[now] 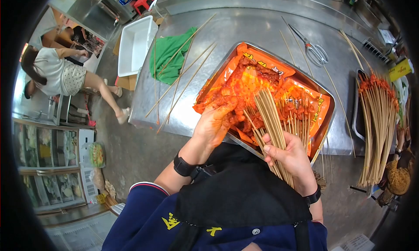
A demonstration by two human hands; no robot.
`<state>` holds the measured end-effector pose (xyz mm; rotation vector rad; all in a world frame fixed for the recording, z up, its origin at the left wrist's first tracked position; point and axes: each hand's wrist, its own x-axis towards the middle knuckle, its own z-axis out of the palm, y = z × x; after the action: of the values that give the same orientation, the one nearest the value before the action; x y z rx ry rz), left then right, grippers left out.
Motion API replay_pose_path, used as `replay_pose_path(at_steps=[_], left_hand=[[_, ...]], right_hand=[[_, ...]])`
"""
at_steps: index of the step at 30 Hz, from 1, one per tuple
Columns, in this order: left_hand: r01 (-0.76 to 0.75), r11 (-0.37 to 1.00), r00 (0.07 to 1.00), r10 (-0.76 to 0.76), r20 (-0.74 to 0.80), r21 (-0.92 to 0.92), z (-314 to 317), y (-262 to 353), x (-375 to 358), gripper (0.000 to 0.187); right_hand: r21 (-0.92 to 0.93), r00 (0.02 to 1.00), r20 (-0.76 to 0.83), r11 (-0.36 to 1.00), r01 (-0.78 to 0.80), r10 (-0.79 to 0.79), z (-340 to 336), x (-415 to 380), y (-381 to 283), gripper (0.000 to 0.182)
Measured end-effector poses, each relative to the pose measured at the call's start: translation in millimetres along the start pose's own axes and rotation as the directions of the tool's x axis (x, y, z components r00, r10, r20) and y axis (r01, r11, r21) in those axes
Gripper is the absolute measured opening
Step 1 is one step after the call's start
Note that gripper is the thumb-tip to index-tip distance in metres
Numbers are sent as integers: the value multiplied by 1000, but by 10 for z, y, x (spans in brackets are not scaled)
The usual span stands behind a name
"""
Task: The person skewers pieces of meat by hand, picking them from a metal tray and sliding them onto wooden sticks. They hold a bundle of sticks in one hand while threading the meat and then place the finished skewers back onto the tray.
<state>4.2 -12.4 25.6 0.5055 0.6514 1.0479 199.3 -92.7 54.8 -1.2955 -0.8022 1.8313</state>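
A metal tray [326,120] on the steel table holds an orange plastic bag [262,61] opened flat, covered with red marinated meat pieces [244,83]. My left hand [214,122], smeared with red sauce, pinches a piece of the meat at the tray's near left edge. My right hand [291,157] grips a bundle of bamboo skewers [273,122] whose tips fan out over the meat. A black watch is on each wrist.
Loose bamboo skewers [183,74] and a green cloth [168,54] lie on the steel table [244,28], with scissors [314,50] farther back. A tray of finished skewers [377,120] stands at right. A white tub [135,43] and a crouching person [65,74] are left.
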Motion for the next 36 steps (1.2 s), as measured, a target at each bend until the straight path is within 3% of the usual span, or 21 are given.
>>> replay_pose_path(at_steps=[3, 7, 10, 13, 18, 22, 24, 28, 34, 36], left_hand=[[-10, 1000, 993, 12, -117, 18, 35, -1, 9, 22], [-14, 999, 995, 17, -99, 36, 7, -5, 40, 20], [99, 988, 995, -98, -19, 121, 9, 54, 26, 18], [86, 985, 995, -78, -55, 148, 9, 43, 23, 18], [-68, 995, 992, 75, -102, 78, 24, -9, 107, 21], [-56, 998, 989, 61, -133, 40, 80, 36, 63, 20], [138, 970, 988, -148, 36, 201, -19, 101, 67, 20], [142, 965, 988, -125, -88, 219, 95, 89, 26, 18], [-7, 985, 994, 26, -107, 170, -103, 108, 115, 20], [10, 998, 993, -18, -121, -66, -123, 79, 154, 24]], right_hand=[[5, 1000, 12, 1000, 3, -3, -18, 0, 4, 18], [5, 999, 36, 1000, 16, -16, -39, 7, 11, 18], [-4, 999, 30, 1000, 27, -27, -45, -5, 5, 18], [-23, 999, 33, 1000, 6, -5, -30, -6, -6, 18], [-18, 1000, 28, 1000, 2, -2, -29, 7, 4, 18], [-17, 1000, 12, 1000, 19, -19, -37, 6, 9, 18], [-17, 1000, 18, 1000, 11, -11, -36, 2, 10, 18], [-34, 1000, 31, 999, -4, 5, -15, -3, -2, 18], [-12, 1000, 0, 1000, 4, -4, 12, -4, -26, 16], [-7, 1000, -2, 1000, 4, -4, 17, -4, -33, 16]])
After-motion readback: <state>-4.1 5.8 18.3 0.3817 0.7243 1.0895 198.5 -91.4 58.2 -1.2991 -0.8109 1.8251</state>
